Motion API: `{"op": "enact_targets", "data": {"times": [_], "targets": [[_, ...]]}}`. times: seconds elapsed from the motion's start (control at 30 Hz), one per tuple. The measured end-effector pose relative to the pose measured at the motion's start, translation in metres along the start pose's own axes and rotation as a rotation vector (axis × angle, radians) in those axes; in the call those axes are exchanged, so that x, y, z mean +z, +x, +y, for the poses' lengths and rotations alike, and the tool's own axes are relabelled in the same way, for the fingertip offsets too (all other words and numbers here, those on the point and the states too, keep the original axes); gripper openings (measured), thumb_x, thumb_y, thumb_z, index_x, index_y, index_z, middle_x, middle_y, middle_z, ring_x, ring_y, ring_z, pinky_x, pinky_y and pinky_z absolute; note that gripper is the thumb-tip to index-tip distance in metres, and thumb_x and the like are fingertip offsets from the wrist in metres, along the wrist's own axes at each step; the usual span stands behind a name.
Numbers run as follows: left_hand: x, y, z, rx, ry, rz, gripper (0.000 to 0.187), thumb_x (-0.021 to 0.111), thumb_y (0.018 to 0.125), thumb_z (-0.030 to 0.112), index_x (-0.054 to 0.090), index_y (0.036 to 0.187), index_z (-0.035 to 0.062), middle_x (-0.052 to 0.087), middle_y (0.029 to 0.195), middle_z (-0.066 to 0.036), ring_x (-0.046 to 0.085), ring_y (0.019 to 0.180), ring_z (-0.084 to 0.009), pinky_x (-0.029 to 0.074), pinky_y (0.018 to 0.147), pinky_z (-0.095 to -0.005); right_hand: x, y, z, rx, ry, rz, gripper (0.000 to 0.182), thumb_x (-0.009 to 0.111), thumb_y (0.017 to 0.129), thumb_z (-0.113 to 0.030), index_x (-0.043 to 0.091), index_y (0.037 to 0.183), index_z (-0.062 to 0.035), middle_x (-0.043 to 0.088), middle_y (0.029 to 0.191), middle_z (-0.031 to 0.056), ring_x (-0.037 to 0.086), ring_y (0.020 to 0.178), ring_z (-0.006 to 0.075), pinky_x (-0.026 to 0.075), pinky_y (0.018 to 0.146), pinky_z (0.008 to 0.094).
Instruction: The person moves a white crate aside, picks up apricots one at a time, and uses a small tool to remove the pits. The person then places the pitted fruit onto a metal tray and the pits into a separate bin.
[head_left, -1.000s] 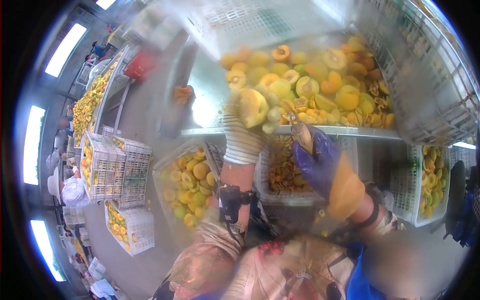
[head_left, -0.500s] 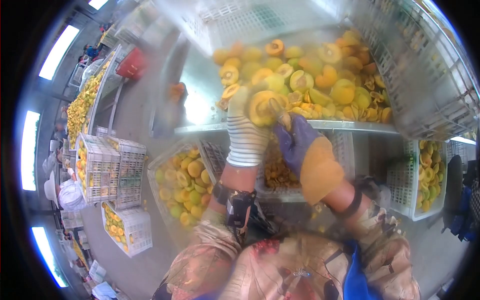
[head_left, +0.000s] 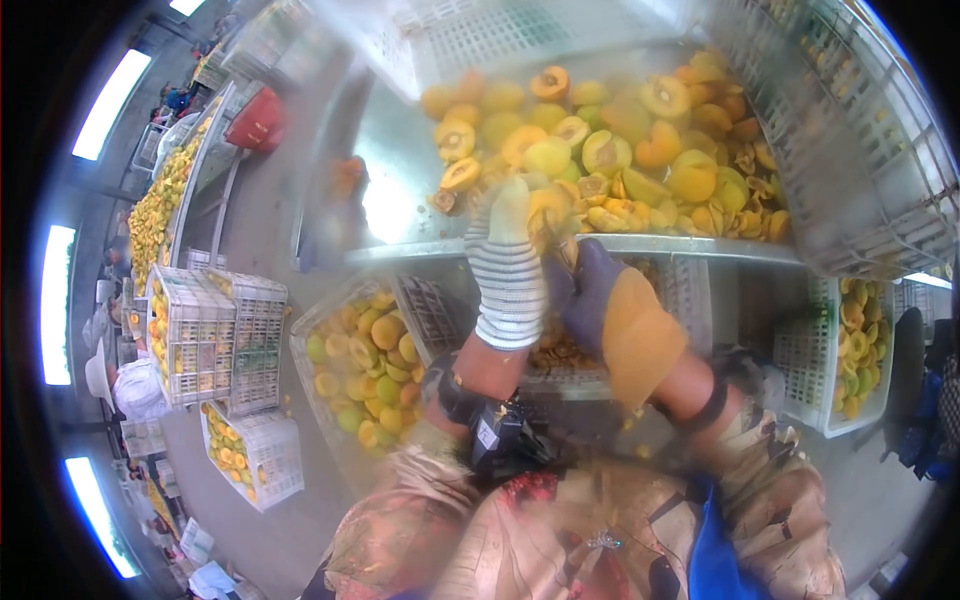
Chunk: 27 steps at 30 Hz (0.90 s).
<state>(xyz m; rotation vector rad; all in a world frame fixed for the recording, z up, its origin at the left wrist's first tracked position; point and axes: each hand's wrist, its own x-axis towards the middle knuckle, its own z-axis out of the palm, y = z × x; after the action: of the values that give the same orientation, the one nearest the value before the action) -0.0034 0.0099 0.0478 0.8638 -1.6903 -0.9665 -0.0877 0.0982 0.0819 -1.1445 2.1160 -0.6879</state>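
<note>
My left hand [head_left: 505,255], in a white striped knit glove, is closed around a halved yellow peach [head_left: 547,210] at the front edge of the metal table [head_left: 400,252]. Close beside it, my right hand [head_left: 590,285] wears a purple glove with an orange cuff. Its fingers are wrapped round a small metal pitting tool [head_left: 567,250], whose tip is at the fruit; blur hides its exact shape. Just beyond both hands lies a heap of cut peach halves [head_left: 610,155], some with pits still in them.
Below the table edge stand a crate of peaches [head_left: 365,350] to the left and a bin of brown pits and scraps [head_left: 565,350] in the middle. Another peach crate [head_left: 835,360] is at right. White crates [head_left: 850,150] wall the table. Stacked crates [head_left: 215,335] and a person in white [head_left: 140,385] are far left.
My left hand has rolled over, so the peach's cut face, turned to me before, is now mostly hidden. Both hands have dropped slightly toward me.
</note>
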Motion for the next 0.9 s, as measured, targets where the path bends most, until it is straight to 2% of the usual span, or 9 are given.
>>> {"op": "enact_targets", "data": {"times": [0.07, 0.27, 0.37, 0.43, 0.57, 0.67, 0.73, 0.83, 0.9], "targets": [[0.000, -0.001, 0.004, -0.347, -0.387, -0.031, 0.032, 0.046, 0.100, 0.028, 0.058, 0.111, -0.0001, 0.065, 0.093, -0.009, 0.062, 0.076, -0.0168, 0.053, 0.066, -0.0280, -0.005, 0.005, 0.005, -0.073, -0.044, -0.112, 0.043, 0.051, 0.095, -0.039, 0.055, 0.105, 0.0031, 0.064, 0.092, 0.0312, 0.061, 0.092, 0.0481, 0.048, 0.077, 0.0507], [0.012, -0.005, -0.028, -0.142, -0.159, 0.109, 0.028, 0.046, 0.100, 0.024, 0.062, 0.103, 0.0010, 0.064, 0.088, -0.007, 0.060, 0.073, -0.0149, 0.052, 0.064, -0.0278, 0.007, 0.002, 0.013, -0.107, 0.122, -0.021, 0.041, 0.051, 0.095, -0.035, 0.056, 0.107, 0.0033, 0.065, 0.094, 0.0301, 0.062, 0.092, 0.0473, 0.048, 0.079, 0.0518], [0.004, -0.002, -0.017, 0.245, 0.325, -0.011, 0.025, 0.049, 0.099, 0.024, 0.062, 0.103, 0.0027, 0.064, 0.089, -0.006, 0.061, 0.073, -0.0140, 0.052, 0.065, -0.0275, 0.001, 0.006, 0.010, -0.035, -0.110, -0.056, 0.040, 0.051, 0.094, -0.034, 0.056, 0.107, 0.0037, 0.065, 0.093, 0.0295, 0.063, 0.090, 0.0467, 0.049, 0.080, 0.0526], [0.010, -0.005, -0.007, -0.260, -0.293, -0.008, 0.022, 0.052, 0.098, 0.019, 0.059, 0.109, 0.0012, 0.066, 0.093, -0.008, 0.063, 0.077, -0.0156, 0.053, 0.068, -0.0284, -0.004, 0.006, 0.009, -0.023, -0.124, -0.088, 0.040, 0.052, 0.094, -0.034, 0.056, 0.107, 0.0035, 0.066, 0.093, 0.0294, 0.063, 0.090, 0.0468, 0.048, 0.079, 0.0528], [-0.006, 0.005, -0.012, -0.390, -0.469, -0.189, 0.020, 0.055, 0.097, 0.016, 0.059, 0.109, 0.0008, 0.066, 0.091, -0.009, 0.064, 0.080, -0.0174, 0.053, 0.070, -0.0286, -0.029, 0.002, 0.003, -0.039, -0.107, -0.243, 0.041, 0.051, 0.094, -0.036, 0.056, 0.108, 0.0021, 0.066, 0.094, 0.0291, 0.063, 0.091, 0.0463, 0.049, 0.080, 0.0521], [-0.001, 0.001, -0.025, 0.066, -0.001, -0.311, 0.024, 0.054, 0.097, 0.020, 0.060, 0.108, -0.0005, 0.066, 0.092, -0.009, 0.065, 0.083, -0.0184, 0.054, 0.072, -0.0297, -0.004, 0.010, 0.019, 0.018, -0.238, -0.123, 0.039, 0.051, 0.094, -0.034, 0.056, 0.110, 0.0016, 0.066, 0.094, 0.0292, 0.064, 0.092, 0.0450, 0.050, 0.079, 0.0495], [0.009, -0.006, -0.020, 0.305, 0.269, -0.063, 0.028, 0.052, 0.096, 0.020, 0.059, 0.113, -0.0023, 0.066, 0.097, -0.010, 0.065, 0.086, -0.0209, 0.055, 0.076, -0.0324, 0.002, 0.011, 0.022, 0.002, -0.203, -0.091, 0.036, 0.053, 0.094, -0.032, 0.056, 0.109, 0.0012, 0.065, 0.095, 0.0298, 0.064, 0.091, 0.0441, 0.050, 0.079, 0.0484], [0.002, 0.005, -0.033, -0.098, -0.064, -0.202, 0.034, 0.052, 0.094, 0.014, 0.054, 0.123, -0.0040, 0.065, 0.106, -0.014, 0.064, 0.095, -0.0243, 0.054, 0.085, -0.0361, 0.020, 0.012, 0.033, -0.138, 0.080, 0.016, 0.029, 0.056, 0.094, -0.027, 0.057, 0.106, -0.0006, 0.065, 0.088, 0.0256, 0.065, 0.080, 0.0372, 0.051, 0.073, 0.0427], [-0.018, 0.014, -0.014, -0.071, -0.146, -0.316, 0.039, 0.053, 0.092, 0.012, 0.051, 0.128, -0.0037, 0.063, 0.114, -0.015, 0.062, 0.102, -0.0251, 0.052, 0.090, -0.0364, 0.013, 0.009, 0.034, -0.264, 0.330, 0.074, 0.026, 0.057, 0.094, -0.025, 0.057, 0.105, -0.0019, 0.066, 0.081, 0.0208, 0.065, 0.071, 0.0312, 0.051, 0.066, 0.0381]]}}
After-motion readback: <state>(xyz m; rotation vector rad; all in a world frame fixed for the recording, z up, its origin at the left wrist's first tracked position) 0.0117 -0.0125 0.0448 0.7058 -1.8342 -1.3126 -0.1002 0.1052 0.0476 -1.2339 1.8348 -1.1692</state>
